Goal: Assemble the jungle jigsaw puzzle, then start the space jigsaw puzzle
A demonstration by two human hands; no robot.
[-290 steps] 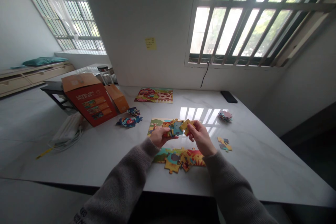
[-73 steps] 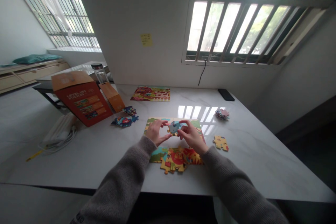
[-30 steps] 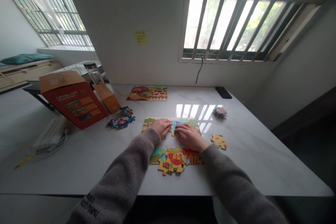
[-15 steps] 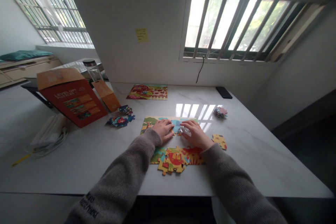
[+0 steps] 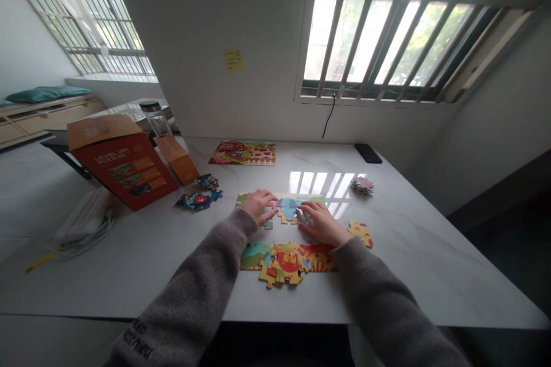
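Across the middle of the white table lies a partly joined puzzle [image 5: 287, 210] with a blue animal at its centre. My left hand [image 5: 258, 206] rests on its left part, fingers apart and bent over the pieces. On the right side, my right hand [image 5: 321, 223] touches the puzzle's edge with its fingers spread. Nearer to me is a second joined strip [image 5: 321, 256] in red and green. Loose yellow and red pieces [image 5: 286, 266] lie heaped on and in front of it. A yellow piece [image 5: 360, 233] sits right of my right hand.
A finished farm puzzle [image 5: 243, 152] lies at the back. Blue pieces [image 5: 198, 199] and an orange puzzle box [image 5: 124, 166] stand to the left, near a white power strip [image 5: 84, 221]. At the right are a piece stack [image 5: 362, 185] and a black phone [image 5: 368, 153].
My left hand has shifted a little to the left, uncovering more pieces beside the blue animal. My right hand has barely moved. The whole view has tilted slightly.
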